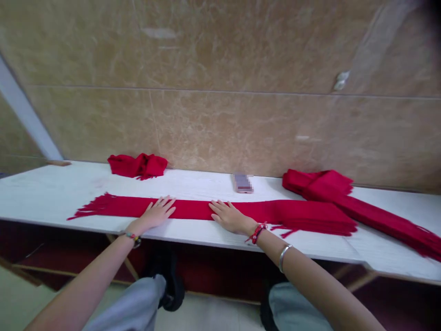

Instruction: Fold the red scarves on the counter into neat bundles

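A long red fringed scarf (193, 209) lies stretched out flat along the white table (51, 193). My left hand (156, 214) rests flat on it with fingers spread, left of the middle. My right hand (230, 217) lies flat on the scarf just right of the middle, fingers stretched out. Neither hand grips anything. The scarf's fringe (91, 207) ends at the left; its right part is folded over into a thicker layer (310, 216).
A crumpled red scarf (138, 165) sits at the back left by the wall. Another red scarf (344, 197) lies at the right, trailing toward the table's right edge. A phone (243, 183) rests near the tiled wall. My knees show under the table's front edge.
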The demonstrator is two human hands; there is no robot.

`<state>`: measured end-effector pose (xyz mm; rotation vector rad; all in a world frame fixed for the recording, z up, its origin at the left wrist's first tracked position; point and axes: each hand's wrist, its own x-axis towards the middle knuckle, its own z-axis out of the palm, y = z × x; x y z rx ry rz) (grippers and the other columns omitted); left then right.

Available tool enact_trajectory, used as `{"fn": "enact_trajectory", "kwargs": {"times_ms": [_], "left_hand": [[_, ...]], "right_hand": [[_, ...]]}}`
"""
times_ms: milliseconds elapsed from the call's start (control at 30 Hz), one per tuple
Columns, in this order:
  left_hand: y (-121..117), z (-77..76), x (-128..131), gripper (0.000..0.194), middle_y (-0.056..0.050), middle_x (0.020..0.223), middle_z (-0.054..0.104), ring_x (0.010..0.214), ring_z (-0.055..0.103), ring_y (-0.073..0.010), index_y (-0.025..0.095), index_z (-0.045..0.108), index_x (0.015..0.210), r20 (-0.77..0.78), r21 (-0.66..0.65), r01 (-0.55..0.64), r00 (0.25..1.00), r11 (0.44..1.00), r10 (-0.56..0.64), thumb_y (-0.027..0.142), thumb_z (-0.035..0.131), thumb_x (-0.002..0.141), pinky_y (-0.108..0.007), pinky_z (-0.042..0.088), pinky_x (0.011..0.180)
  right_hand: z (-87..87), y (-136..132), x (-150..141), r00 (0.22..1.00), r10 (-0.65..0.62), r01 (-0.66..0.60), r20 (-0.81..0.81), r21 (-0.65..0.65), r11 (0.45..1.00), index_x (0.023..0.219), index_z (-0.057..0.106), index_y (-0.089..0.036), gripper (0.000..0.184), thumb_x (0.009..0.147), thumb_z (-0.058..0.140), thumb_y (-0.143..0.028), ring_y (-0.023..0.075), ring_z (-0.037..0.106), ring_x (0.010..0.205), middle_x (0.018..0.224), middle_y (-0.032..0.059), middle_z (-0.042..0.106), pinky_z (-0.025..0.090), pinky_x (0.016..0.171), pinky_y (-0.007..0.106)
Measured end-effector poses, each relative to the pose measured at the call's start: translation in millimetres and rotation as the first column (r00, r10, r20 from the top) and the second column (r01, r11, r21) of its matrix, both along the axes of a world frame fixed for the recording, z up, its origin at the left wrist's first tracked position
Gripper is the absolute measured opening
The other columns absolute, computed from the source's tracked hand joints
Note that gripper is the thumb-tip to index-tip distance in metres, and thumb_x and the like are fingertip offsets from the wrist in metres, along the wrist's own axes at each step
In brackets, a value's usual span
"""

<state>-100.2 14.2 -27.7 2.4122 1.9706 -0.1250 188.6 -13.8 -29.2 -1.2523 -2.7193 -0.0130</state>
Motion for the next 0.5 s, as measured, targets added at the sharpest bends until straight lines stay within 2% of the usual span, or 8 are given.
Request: {"fn": "enact_trajectory", "kwargs": {"times_ms": [133,267,333,433,500], "left_hand": [[8,2.2,-2,0.053,-0.002,0.147,0.010,0.134,0.009,-0.0272,0.028,0.014,0.140,0.022,-0.014,-0.060,0.998,0.998,0.060,0.040,0.019,0.089,-0.054,0.019,0.100],[13,3.8,1,0.056,-0.003,0.147,0.007,0.133,0.010,-0.0302,0.029,0.014,0.140,0.018,-0.051,-0.185,0.982,0.981,0.186,0.046,0.021,0.087,-0.055,0.015,0.101],[16,4.7,3,0.057,-0.005,0.147,0.011,0.131,0.012,-0.0342,0.029,0.018,0.139,0.017,-0.050,-0.225,0.974,0.973,0.227,0.048,0.024,0.086,-0.059,0.016,0.099],[18,9.1,12,0.058,-0.009,0.145,0.019,0.129,0.017,-0.0390,0.027,0.028,0.137,0.007,-0.018,-0.280,0.960,0.960,0.280,0.047,0.030,0.083,-0.063,0.018,0.096],[18,14.4,27,0.057,-0.009,0.146,0.016,0.130,0.013,-0.0388,0.023,0.032,0.136,-0.016,0.017,-0.326,0.945,0.945,0.326,0.044,0.032,0.083,-0.063,0.016,0.097]], "right_hand": [[7.5,-19,83,0.969,-0.214,0.212,0.122,0.026,0.977,0.131,0.038,-0.015,0.043,0.092,0.028,-0.030,0.0304,0.024,0.129,0.141,0.0127,0.030,0.025,0.098,0.056],[14.2,-34,149,0.922,-0.353,0.337,0.157,0.120,0.934,0.125,0.047,-0.016,0.040,0.090,0.029,-0.025,0.0325,0.026,0.128,0.139,0.0146,0.034,0.022,0.097,0.061],[12.9,-37,181,0.901,-0.409,0.391,0.145,0.138,0.910,0.126,0.046,-0.017,0.041,0.090,0.028,-0.024,0.0322,0.025,0.128,0.140,0.0144,0.033,0.024,0.096,0.061],[5.9,-37,233,0.858,-0.490,0.480,0.155,0.098,0.872,0.129,0.043,-0.020,0.043,0.090,0.024,-0.021,0.0288,0.027,0.128,0.140,0.0123,0.033,0.029,0.094,0.059],[0.9,-37,264,0.816,-0.552,0.548,0.169,0.074,0.833,0.128,0.043,-0.021,0.043,0.090,0.024,-0.020,0.0279,0.029,0.128,0.139,0.0119,0.034,0.030,0.094,0.059]]}}
